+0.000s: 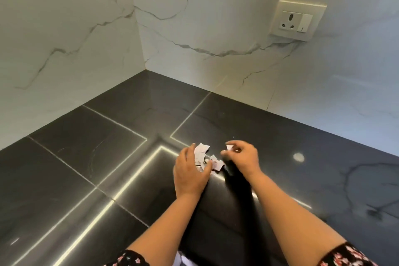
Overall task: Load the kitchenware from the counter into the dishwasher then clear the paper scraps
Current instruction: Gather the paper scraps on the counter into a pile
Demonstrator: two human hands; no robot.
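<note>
paper scraps [208, 158] piled on counter [86, 157], between hands; left hand [190, 170] flat, fingers straight, touching pile's left edge, nearer; right hand [243, 155] just right of pile, pinching loose scrap [229, 147]

We look down on a dark, glossy stone counter [86, 157] that narrows to a corner at the far middle; its polished top mirrors thin bright lines of light crossing from near left toward the centre; on the right we make out pale grey veins and one small round bright spot; a small heap of torn white paper scraps [205, 157] lies directly on it, about the middle, the pieces overlapping and touching.
</note>
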